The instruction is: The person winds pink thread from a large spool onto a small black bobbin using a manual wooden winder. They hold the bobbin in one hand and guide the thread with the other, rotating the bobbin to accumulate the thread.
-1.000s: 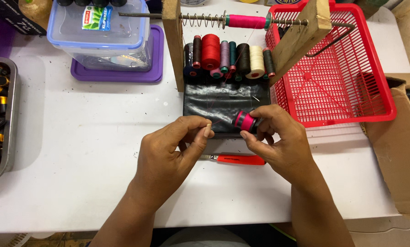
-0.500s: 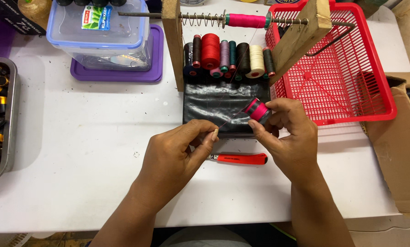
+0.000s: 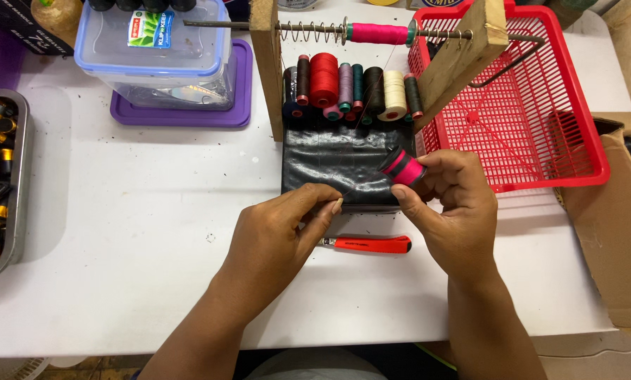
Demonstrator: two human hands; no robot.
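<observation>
Holding a small pink bobbin (image 3: pixel 402 167) in my right hand (image 3: pixel 449 211), I keep it just above the near edge of the black leather pad (image 3: pixel 329 158). My left hand (image 3: pixel 280 236) pinches fine thread at that same edge. A red cutter (image 3: pixel 368 244) lies on the worktop (image 3: pixel 139 211) nearer me than the pad, between both hands.
</observation>
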